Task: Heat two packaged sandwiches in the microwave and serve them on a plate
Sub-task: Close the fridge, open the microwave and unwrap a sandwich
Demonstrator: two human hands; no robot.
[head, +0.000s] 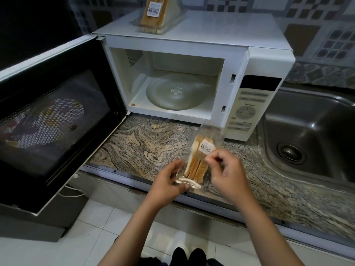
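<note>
— How much room have you got there?

— My microwave stands open, its door swung wide to my left, past the front edge of the surface. The sink lies just to the right.

— And the sandwich?

— The packaged sandwich stands near that front edge, sliced bread in clear wrap, barcode label up top. My left hand pinches the wrap's bottom seam; my right hand pinches the wrap beside the label. The second sandwich sits atop the microwave.
</note>
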